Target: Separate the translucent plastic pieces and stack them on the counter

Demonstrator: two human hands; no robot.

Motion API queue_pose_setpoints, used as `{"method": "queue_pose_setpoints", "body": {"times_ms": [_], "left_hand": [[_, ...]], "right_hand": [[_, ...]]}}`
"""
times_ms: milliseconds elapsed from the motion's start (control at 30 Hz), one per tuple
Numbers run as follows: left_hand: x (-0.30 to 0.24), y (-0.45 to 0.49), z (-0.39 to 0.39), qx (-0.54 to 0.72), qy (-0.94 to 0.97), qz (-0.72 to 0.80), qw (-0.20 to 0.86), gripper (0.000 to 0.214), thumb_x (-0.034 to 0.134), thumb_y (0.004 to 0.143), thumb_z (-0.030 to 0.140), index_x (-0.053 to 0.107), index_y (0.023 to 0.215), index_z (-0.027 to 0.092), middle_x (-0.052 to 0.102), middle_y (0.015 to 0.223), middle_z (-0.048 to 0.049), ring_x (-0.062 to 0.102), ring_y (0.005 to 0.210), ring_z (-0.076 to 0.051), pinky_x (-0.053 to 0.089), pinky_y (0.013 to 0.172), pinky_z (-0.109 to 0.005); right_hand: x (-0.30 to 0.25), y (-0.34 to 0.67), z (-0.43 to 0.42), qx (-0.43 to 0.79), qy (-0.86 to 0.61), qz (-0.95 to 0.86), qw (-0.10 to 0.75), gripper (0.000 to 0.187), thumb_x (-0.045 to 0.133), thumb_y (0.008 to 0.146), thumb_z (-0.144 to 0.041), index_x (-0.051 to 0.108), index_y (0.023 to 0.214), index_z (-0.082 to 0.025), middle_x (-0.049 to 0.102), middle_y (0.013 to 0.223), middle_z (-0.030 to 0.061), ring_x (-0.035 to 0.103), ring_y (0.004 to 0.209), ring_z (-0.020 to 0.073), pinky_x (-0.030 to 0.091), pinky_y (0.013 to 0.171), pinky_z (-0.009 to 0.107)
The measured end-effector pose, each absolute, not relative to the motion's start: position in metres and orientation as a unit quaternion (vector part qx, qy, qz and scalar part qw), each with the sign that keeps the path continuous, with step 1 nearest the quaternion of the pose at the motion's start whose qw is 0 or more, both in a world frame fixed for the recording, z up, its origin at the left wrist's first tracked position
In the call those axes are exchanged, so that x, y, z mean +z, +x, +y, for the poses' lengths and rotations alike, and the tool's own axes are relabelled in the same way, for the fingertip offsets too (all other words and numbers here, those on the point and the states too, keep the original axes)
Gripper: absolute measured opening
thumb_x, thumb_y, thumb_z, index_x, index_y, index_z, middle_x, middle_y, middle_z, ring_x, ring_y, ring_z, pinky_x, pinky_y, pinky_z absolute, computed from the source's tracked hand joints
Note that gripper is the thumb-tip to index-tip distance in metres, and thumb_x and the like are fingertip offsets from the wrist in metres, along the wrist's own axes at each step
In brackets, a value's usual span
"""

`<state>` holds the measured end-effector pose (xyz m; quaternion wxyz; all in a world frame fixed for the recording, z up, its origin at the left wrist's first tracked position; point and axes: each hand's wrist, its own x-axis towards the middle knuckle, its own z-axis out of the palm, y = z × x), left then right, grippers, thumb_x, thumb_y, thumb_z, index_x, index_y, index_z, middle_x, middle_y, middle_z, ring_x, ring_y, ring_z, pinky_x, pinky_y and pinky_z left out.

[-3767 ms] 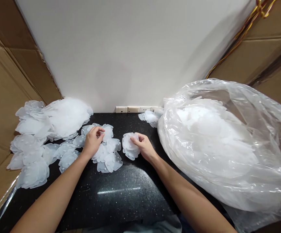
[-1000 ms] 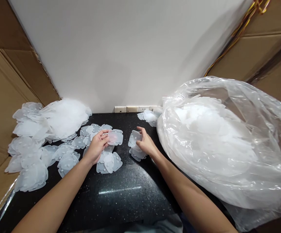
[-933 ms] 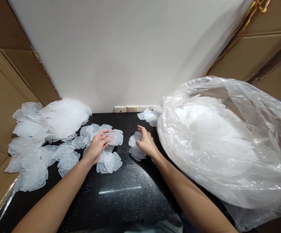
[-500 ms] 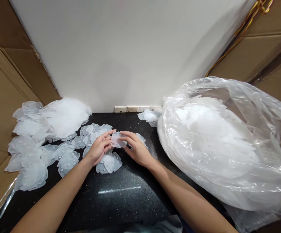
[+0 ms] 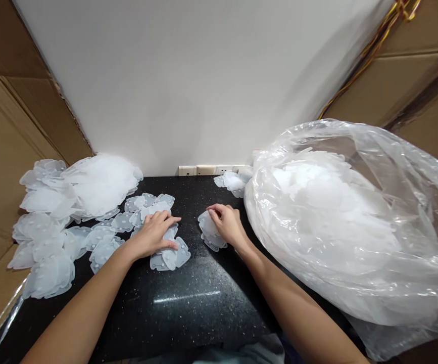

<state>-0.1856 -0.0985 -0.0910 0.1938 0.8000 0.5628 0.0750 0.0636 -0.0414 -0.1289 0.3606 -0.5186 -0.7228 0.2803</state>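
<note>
My left hand (image 5: 157, 233) rests over a spread of thin, translucent white plastic pieces (image 5: 169, 255); its fingers are apart and it grips none of them. Rounded pieces with small round marks lie around and partly beneath it. To the right, my right hand (image 5: 227, 222) pinches the upper edge of a translucent plastic piece (image 5: 206, 222) between thumb and fingers. That piece lies over a few similar ones on the black speckled counter (image 5: 188, 308). The palm covers part of this small stack.
A large clear plastic bag (image 5: 355, 283) full of white pieces stands at the right. Heaped pieces (image 5: 97, 184) lie at the left, and a small group (image 5: 234, 183) sits near the wall sockets (image 5: 205, 171). Cardboard (image 5: 10, 121) flanks the white wall.
My hands have moved apart. The piece held between both hands has gone to the small stack at the right with my right hand, while my left hand has opened over the loose pieces.
</note>
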Motion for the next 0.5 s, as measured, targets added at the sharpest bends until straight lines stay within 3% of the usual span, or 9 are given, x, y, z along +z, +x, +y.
{"method": "queue_pose_setpoints", "body": {"times_ms": [100, 200, 333, 500], "left_hand": [[-0.09, -0.187, -0.096, 0.073, 0.804, 0.565, 0.17, 0.042, 0.074, 0.075, 0.05, 0.065, 0.108, 0.026, 0.054, 0.104, -0.0052, 0.048, 0.106, -0.03, 0.037, 0.096, -0.046], [-0.091, -0.186, -0.096, 0.086, 0.803, 0.56, 0.186, 0.024, 0.07, 0.079, 0.044, 0.064, 0.086, 0.023, 0.051, 0.1, -0.0047, 0.047, 0.105, -0.029, 0.037, 0.095, -0.045], [-0.093, -0.181, -0.099, 0.157, 0.802, 0.535, 0.214, 0.018, 0.059, 0.087, 0.039, 0.061, 0.081, 0.022, 0.055, 0.116, -0.0068, 0.046, 0.119, -0.029, 0.029, 0.106, -0.048], [-0.091, -0.178, -0.094, 0.221, 0.748, 0.571, 0.257, 0.021, 0.051, 0.09, 0.04, 0.059, 0.08, 0.022, 0.067, 0.092, -0.0049, 0.058, 0.1, -0.027, 0.036, 0.1, -0.043]], "right_hand": [[-0.126, 0.064, -0.045, 0.147, -0.525, -0.758, 0.358, 0.028, 0.057, 0.083, -0.025, 0.07, 0.108, -0.023, 0.064, 0.104, 0.0111, 0.053, 0.101, 0.0305, 0.038, 0.09, 0.047], [-0.125, 0.057, -0.052, 0.163, -0.473, -0.787, 0.36, 0.03, 0.052, 0.087, -0.021, 0.066, 0.113, -0.022, 0.065, 0.108, 0.0107, 0.055, 0.104, 0.0288, 0.038, 0.092, 0.047], [-0.123, 0.045, -0.06, 0.247, -0.407, -0.808, 0.348, 0.024, 0.05, 0.09, -0.017, 0.066, 0.107, -0.021, 0.072, 0.099, 0.0066, 0.063, 0.097, 0.0239, 0.04, 0.093, 0.044], [-0.121, 0.044, -0.065, 0.328, -0.309, -0.823, 0.346, 0.021, 0.051, 0.094, -0.022, 0.064, 0.11, -0.02, 0.072, 0.097, 0.0061, 0.067, 0.089, 0.0192, 0.049, 0.084, 0.035]]}}
